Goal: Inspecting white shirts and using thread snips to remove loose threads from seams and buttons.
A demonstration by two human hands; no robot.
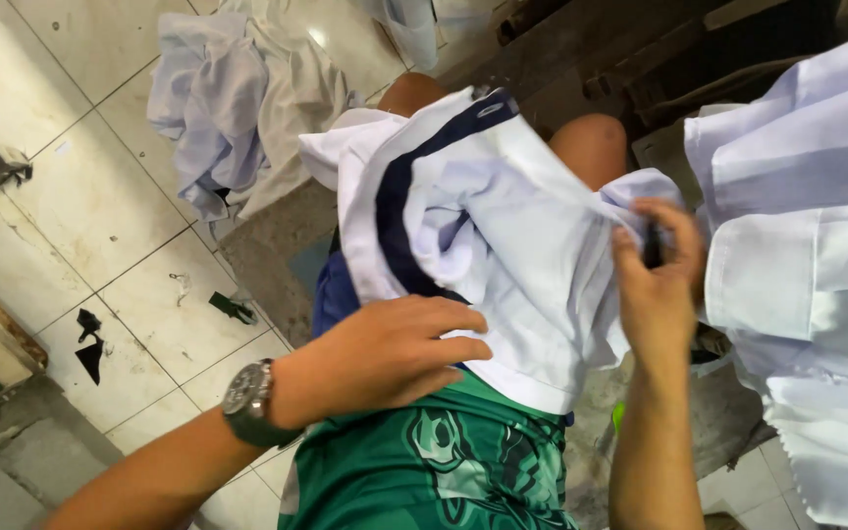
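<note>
white garment with navy stripe [483,226] lies bunched across your lap. left hand [385,353] rests flat on it, fingers loose, pinning cloth. right hand [655,275] pinches edge, small dark tool held (kind unclear). keep fabric taut between hands; work close to pinch.

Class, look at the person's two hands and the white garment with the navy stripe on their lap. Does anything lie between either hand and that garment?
Nothing visible does. The left hand rests flat on the white garment, and the right hand pinches its edge along with a small dark object I cannot identify.
</note>
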